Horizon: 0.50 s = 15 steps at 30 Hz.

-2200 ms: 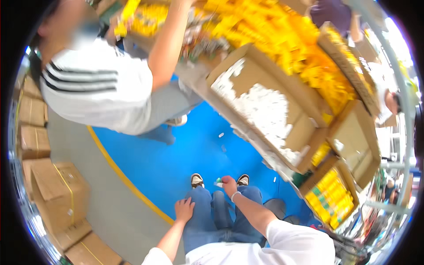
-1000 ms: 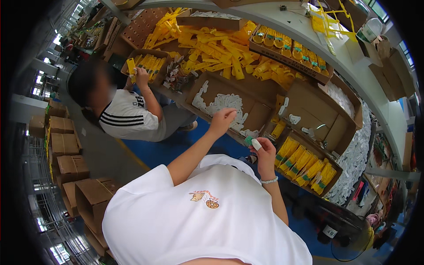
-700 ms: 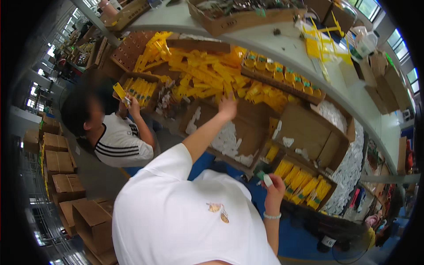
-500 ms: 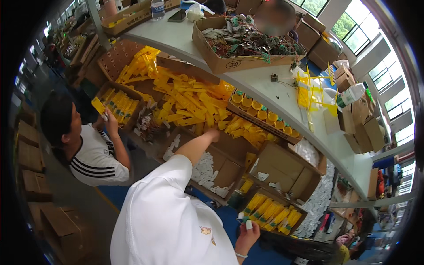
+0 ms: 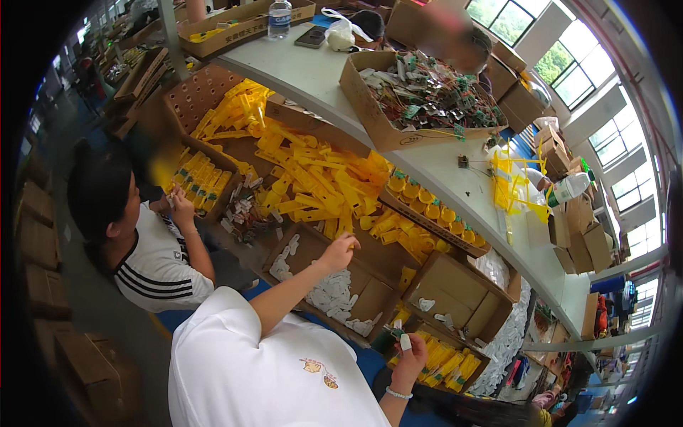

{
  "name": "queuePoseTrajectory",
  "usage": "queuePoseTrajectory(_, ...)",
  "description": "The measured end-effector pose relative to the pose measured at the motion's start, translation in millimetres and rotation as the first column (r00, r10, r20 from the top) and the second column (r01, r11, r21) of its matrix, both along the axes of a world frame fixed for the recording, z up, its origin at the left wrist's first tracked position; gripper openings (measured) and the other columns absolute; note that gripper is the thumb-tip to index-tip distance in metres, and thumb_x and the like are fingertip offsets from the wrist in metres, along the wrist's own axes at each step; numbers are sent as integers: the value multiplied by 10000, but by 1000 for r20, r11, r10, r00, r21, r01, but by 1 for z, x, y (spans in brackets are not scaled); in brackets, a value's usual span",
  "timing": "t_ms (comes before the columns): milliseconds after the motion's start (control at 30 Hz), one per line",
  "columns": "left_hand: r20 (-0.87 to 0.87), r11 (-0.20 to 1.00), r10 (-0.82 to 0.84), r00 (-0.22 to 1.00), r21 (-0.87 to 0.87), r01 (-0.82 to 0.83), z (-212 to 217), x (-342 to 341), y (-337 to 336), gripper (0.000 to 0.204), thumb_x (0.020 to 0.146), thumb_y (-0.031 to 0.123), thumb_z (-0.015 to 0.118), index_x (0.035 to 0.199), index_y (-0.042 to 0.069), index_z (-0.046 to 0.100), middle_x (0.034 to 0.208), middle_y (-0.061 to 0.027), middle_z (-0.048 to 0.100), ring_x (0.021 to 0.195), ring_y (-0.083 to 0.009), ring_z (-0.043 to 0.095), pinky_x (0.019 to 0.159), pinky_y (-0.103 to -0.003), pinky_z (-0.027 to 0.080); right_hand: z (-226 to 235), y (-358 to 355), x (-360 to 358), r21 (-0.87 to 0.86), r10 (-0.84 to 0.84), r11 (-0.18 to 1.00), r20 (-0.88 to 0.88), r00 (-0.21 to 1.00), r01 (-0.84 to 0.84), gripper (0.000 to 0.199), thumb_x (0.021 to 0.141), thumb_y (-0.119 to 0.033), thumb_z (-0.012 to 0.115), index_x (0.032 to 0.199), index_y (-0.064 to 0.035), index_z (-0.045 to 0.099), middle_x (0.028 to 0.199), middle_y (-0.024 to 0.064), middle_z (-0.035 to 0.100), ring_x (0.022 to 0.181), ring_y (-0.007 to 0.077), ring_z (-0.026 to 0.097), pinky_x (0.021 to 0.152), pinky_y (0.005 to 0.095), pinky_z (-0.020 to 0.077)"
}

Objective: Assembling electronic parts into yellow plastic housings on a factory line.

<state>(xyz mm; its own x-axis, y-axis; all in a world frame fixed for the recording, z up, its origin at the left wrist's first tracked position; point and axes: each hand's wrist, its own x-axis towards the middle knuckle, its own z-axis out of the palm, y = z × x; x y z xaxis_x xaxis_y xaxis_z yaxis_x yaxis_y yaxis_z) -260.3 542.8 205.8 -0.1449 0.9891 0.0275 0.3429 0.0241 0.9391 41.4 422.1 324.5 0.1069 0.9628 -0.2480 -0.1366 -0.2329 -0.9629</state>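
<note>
Left hand (image 5: 340, 252) half-curled near one yellow heap (image 5: 320, 173), cannot tell if holding | right hand (image 5: 410, 356) pinching one white piece (image 5: 405, 342)

Held piece (image 5: 405, 342) white; parts (image 5: 302, 167) yellow; sleeve (image 5: 156, 276) white, black-striped.

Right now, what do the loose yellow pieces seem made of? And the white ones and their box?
Yellow pieces: probably plastic, slightly glossy, evenly coloured, with repeated shapes. White pieces: perhaps matte plastic, evenly pale; too small to confirm. Box: likely cardboard, matte brown, thin-walled.
</note>
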Motion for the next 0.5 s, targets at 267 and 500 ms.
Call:
queuePoseTrajectory(267,714,980,-196,672,136,143,103,29,-102,293,985,79,430,1262,47,522,1249,-64,465,1029,-202,611,891,-298,468,23,53,-55,138,390,918,-158,907,-371,85,868,-27,618,952,-17,611,1041,77,622,925,154,591,791,274,455)
queuePoseTrajectory(500,480,815,-467,742,559,152,189,55,-120,808,957,100,486,1506,174,-102,1569,-102,47,1325,-234,381,1014,-401,394,99,75,-65,311,714,680,-486,503,-665,132,889,-107,615,982,-43,548,1327,177,491,1165,270,530,966,379,435)
